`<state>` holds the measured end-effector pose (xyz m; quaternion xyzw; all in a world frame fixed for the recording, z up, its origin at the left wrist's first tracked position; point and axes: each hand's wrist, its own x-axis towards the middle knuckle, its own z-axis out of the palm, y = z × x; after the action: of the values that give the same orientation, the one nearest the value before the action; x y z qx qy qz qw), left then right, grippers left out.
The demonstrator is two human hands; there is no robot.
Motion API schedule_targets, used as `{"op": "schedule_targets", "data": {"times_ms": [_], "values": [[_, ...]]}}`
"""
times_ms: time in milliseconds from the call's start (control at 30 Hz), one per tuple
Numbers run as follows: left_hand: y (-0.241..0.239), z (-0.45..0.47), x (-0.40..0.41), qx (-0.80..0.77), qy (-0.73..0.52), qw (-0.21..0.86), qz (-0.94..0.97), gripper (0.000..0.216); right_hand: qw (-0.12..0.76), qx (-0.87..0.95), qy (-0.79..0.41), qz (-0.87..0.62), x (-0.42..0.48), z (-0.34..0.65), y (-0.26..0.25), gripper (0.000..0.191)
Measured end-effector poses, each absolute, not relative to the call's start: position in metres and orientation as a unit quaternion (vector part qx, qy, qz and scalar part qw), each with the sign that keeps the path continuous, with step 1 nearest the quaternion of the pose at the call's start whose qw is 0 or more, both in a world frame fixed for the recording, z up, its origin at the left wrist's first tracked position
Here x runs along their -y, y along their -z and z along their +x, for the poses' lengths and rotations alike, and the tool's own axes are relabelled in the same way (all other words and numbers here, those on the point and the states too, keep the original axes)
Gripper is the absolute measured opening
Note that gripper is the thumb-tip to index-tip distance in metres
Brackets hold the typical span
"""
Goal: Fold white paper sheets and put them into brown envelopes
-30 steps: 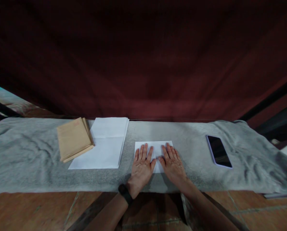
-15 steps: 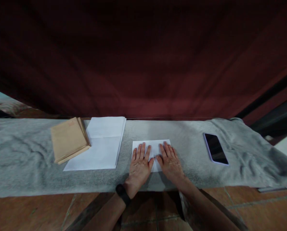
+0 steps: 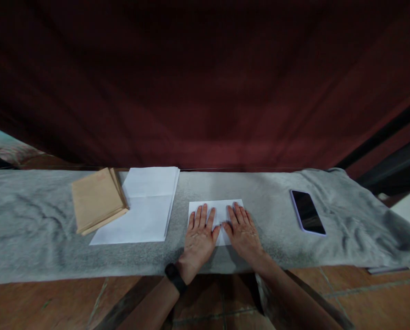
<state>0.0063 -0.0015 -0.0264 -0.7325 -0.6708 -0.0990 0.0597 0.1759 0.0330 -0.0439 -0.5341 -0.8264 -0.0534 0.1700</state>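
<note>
A small white sheet of paper (image 3: 221, 211) lies flat on the grey cloth, partly covered by both palms. My left hand (image 3: 200, 233) rests on its left half with the fingers stretched out and pointing away from me. On the right half lies my right hand (image 3: 242, 231), flat as well, fingers slightly spread. The two thumbs point toward each other and nearly meet over the middle of the paper. Neither hand grips anything. What lies beneath the palms is hidden.
Left of my hands is a stack of larger white sheets (image 3: 146, 215), with brown envelopes (image 3: 96, 197) overlapping its left side. A phone (image 3: 308, 213) in a lilac case lies to the right. Grey cloth (image 3: 267, 192) covers the narrow surface; a dark red curtain (image 3: 205, 114) hangs behind.
</note>
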Motion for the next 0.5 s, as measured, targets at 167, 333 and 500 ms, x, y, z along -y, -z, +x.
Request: {"op": "schedule_targets", "data": {"times_ms": [167, 333, 500], "values": [[0.0280, 0.0062, 0.0019, 0.671, 0.095, 0.062, -0.732, 0.057, 0.174, 0.826, 0.049, -0.535, -0.0328, 0.1758, 0.0430, 0.054], [0.0304, 0.0057, 0.0018, 0.671, 0.090, 0.066, -0.733, 0.057, 0.182, 0.828, 0.052, -0.528, -0.0342, 0.1768, 0.0450, 0.055], [0.0297, 0.0064, 0.0014, 0.672, 0.080, 0.071, -0.733, 0.057, 0.172, 0.829, 0.052, -0.530, -0.0338, 0.1767, 0.0424, 0.054]]}}
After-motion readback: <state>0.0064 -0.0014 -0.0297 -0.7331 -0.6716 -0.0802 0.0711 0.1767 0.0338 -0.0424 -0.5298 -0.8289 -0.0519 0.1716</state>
